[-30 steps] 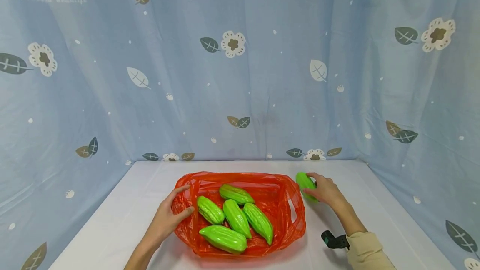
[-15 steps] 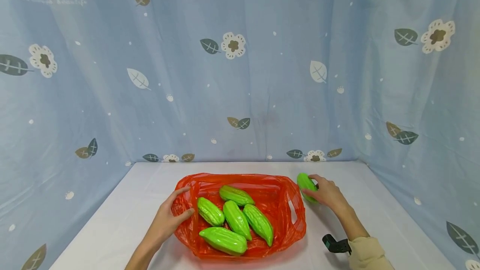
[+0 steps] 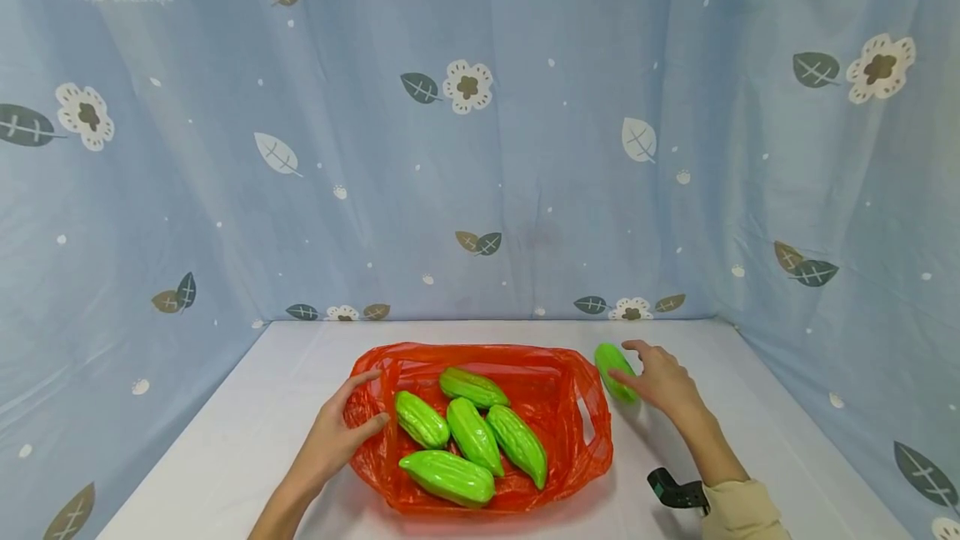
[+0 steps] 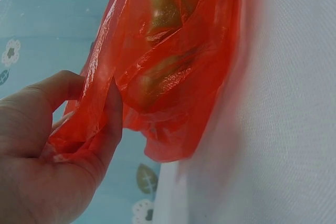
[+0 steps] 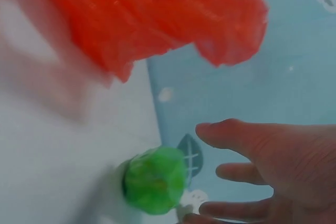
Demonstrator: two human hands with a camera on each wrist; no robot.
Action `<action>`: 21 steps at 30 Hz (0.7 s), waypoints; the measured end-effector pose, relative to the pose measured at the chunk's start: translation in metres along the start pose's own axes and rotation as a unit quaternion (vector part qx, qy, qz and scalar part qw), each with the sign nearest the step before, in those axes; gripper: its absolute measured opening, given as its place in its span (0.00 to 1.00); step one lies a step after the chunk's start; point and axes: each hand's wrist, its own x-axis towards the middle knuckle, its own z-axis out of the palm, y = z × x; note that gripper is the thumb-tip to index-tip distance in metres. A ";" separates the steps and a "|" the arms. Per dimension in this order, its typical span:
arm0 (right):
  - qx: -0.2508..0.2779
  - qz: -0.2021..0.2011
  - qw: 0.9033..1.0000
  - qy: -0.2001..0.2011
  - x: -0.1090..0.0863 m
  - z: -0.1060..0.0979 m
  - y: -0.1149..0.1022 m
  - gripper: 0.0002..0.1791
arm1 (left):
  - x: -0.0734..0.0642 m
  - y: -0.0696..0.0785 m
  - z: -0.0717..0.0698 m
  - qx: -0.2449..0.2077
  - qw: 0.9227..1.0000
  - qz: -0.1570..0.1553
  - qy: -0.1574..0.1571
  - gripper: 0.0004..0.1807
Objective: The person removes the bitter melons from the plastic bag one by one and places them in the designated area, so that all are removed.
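A red plastic bag (image 3: 543,415) lies with its mouth spread wide on the table, several green bitter melons (image 3: 474,437) inside it. My left hand (image 3: 327,437) holds the bag's left side; in the left wrist view, thumb and fingers are curled round a strip of the plastic (image 4: 100,93). Just right of the bag, one more bitter melon (image 3: 611,365) rests on the tabletop. My right hand (image 3: 663,382) is beside this melon, fingers spread. The right wrist view has the right hand (image 5: 294,171) apart from the melon (image 5: 156,181), with nothing in its grasp.
The white table (image 3: 300,365) ends at a blue patterned curtain (image 3: 525,148) behind and on both sides. The bag has a handle hole (image 3: 585,422) on its right. A black device (image 3: 675,490) is strapped to the right wrist.
My right hand has let go of the bitter melon and moved slightly right, its fingers opening. The melon stays where it was. The left hand and bag have hardly moved.
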 end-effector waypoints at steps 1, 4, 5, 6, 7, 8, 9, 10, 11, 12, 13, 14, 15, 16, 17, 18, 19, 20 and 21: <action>0.000 -0.003 1.000 0.003 0.000 -0.001 -0.002 0.37 | 0.000 0.000 0.000 0.000 1.000 0.000 0.000 0.34; 0.001 -0.013 1.000 0.012 -0.003 -0.006 -0.007 0.36 | 0.000 0.000 0.000 -0.014 1.000 -0.009 -0.004 0.34; 0.002 -0.015 1.000 0.015 -0.004 -0.008 -0.009 0.36 | 0.001 0.000 0.000 -0.020 1.000 -0.012 -0.006 0.34; 0.002 -0.018 1.000 0.017 -0.005 -0.009 -0.011 0.35 | 0.001 0.001 0.000 -0.024 1.000 -0.014 -0.006 0.34; 0.003 -0.021 1.000 0.020 -0.006 -0.011 -0.012 0.35 | 0.000 0.001 0.000 -0.024 1.000 -0.014 -0.007 0.34; 0.003 -0.023 0.999 0.023 -0.007 -0.013 -0.014 0.35 | 0.000 0.001 0.000 -0.024 1.000 -0.014 -0.007 0.34; 0.003 -0.024 0.999 0.025 -0.008 -0.014 -0.016 0.35 | 0.000 0.001 0.000 -0.023 1.000 -0.014 -0.007 0.34; 0.003 -0.025 0.999 0.027 -0.009 -0.015 -0.017 0.35 | 0.000 0.001 0.000 -0.020 1.000 -0.013 -0.006 0.34; 0.003 -0.025 0.999 0.028 -0.010 -0.017 -0.019 0.35 | 0.000 0.001 0.000 -0.018 1.000 -0.012 -0.005 0.34; 0.002 -0.026 0.999 0.030 -0.011 -0.018 -0.021 0.34 | 0.000 0.001 0.000 -0.015 1.000 -0.011 -0.004 0.34; 0.002 -0.027 0.999 0.032 -0.012 -0.019 -0.023 0.35 | 0.000 0.001 0.000 -0.014 1.000 -0.011 -0.005 0.34; 0.002 -0.027 0.999 0.033 -0.013 -0.021 -0.025 0.34 | 0.000 0.001 0.000 -0.013 1.000 -0.010 -0.004 0.34; 0.002 -0.027 0.999 0.035 -0.014 -0.022 -0.027 0.34 | 0.000 0.001 0.000 -0.012 1.000 -0.010 -0.004 0.34; 0.002 -0.027 0.999 0.036 -0.015 -0.023 -0.028 0.34 | 0.000 0.001 0.000 -0.010 1.000 -0.009 -0.004 0.34; 0.002 -0.027 0.999 0.038 -0.016 -0.024 -0.030 0.34 | 0.000 0.001 0.000 -0.012 1.000 -0.009 -0.005 0.34; 0.003 -0.028 0.999 0.040 -0.017 -0.025 -0.032 0.34 | 0.001 0.000 0.000 -0.012 1.000 -0.009 -0.005 0.34; 0.004 -0.028 0.999 0.041 -0.018 -0.026 -0.034 0.34 | 0.001 0.000 0.000 -0.012 1.000 -0.009 -0.005 0.34; 0.004 -0.029 0.999 0.043 -0.019 -0.027 -0.035 0.34 | 0.001 0.000 0.000 -0.012 1.000 -0.008 -0.005 0.34; 0.005 -0.030 0.999 0.045 -0.020 -0.027 -0.037 0.33 | 0.001 0.000 0.000 -0.012 1.000 -0.008 -0.006 0.34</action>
